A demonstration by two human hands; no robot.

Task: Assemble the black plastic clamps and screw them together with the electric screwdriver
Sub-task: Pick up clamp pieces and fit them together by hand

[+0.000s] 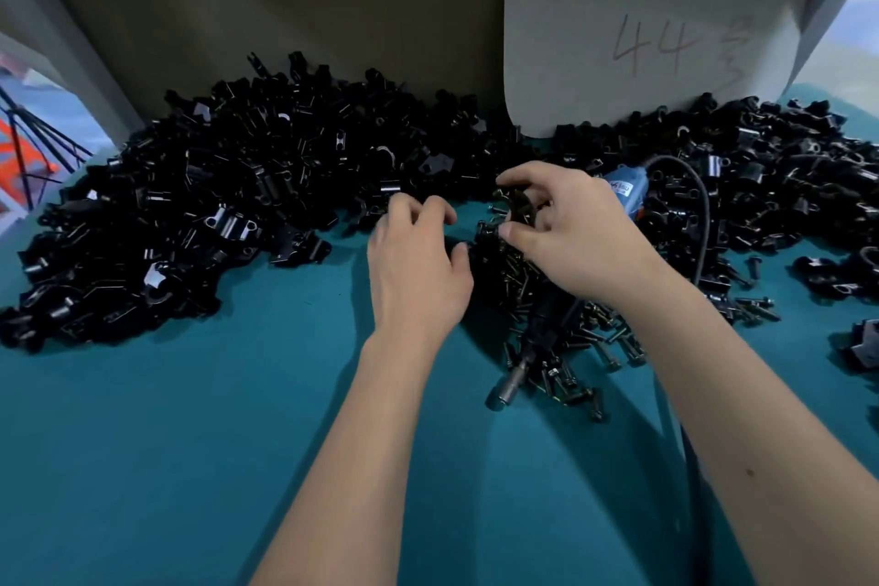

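Early stage: right hand (566,224) pinches a black clamp piece (521,205) at frame centre, left hand (418,262) curled, contents indiscernible; electric screwdriver (537,338) lies unused among screws (580,347); clamp heap (214,205) left awaits.

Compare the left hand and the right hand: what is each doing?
The right hand is raised, pinching a black plastic clamp piece between thumb and fingers; the left hand sits lower with fingers curled, and whether it holds anything is hidden. Both work over the pile of dark screws.
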